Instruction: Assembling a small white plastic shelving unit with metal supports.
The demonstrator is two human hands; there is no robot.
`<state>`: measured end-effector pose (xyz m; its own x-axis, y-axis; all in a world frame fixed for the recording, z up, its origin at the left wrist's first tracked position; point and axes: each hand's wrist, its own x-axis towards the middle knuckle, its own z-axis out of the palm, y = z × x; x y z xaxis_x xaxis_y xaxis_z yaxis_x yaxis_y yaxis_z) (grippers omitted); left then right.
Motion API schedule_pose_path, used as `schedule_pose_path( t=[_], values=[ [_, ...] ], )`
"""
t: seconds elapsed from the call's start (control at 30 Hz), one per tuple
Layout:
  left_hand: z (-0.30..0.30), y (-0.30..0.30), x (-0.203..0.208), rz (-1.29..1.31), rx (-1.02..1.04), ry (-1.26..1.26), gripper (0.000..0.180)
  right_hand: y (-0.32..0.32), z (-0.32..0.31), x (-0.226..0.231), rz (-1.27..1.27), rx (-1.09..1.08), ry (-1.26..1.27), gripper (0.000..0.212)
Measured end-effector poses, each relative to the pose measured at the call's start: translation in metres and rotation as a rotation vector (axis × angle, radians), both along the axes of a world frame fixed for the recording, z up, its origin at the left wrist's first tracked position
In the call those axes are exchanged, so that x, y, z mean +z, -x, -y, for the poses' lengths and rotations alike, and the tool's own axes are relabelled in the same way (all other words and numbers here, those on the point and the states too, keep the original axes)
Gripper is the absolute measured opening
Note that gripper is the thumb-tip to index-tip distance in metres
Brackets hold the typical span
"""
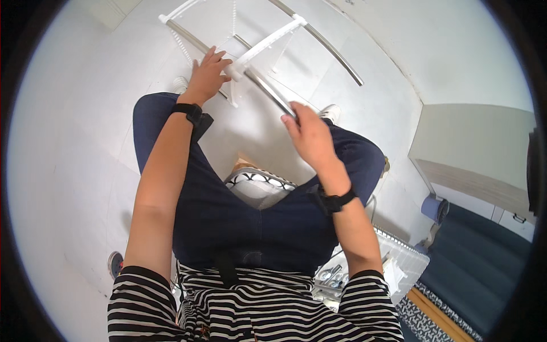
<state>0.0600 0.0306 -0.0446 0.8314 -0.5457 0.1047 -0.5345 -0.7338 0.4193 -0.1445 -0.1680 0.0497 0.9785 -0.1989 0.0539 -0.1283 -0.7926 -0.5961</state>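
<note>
At white frame (270,41), left fingers (215,58) spread against joint (234,72); right fingers (302,110) gripping metal tube (268,90).

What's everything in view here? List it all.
Tubular plastic-and-metal frame: one, white and silver, top centre
Straight metal tube: one, silver, in right hand
Perforated plastic basket: one, white, lower right
Small metallic parts: several, silver, in basket
Smooth cabinet: one, beige-grey, right
Round tub: one, blue, right
Broad panelled surface: one, dark blue-green, lower right
Patterned item: one, black, white and grey, centre
Round object: one, red and dark, lower left
Floor: one, pale, throughout
Shoes: two, white, upper centre
Trousers: one pair, dark blue, centre
Striped shirt: one, black and white, bottom
Wrist straps: two, black, one per wrist
Left hand: one, bare, fingers spread at frame
Right hand: one, bare, gripping tube
</note>
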Motion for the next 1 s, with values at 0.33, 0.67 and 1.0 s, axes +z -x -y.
schedule_pose_path(
  t=[0.33,0.67,1.0],
  values=[
    [-0.01,-0.019,0.004,-0.163,-0.207,0.151,0.041,-0.014,-0.002,-0.08,-0.228,-0.068,-0.095,0.034],
    [-0.002,-0.021,-0.012,-0.264,-0.317,0.278,0.034,-0.015,0.006,-0.083,-0.266,-0.097,-0.119,0.032],
    [-0.001,-0.027,-0.027,-0.254,-0.319,0.317,0.035,-0.016,0.005,-0.071,-0.216,-0.077,-0.024,0.033]
  ],
)
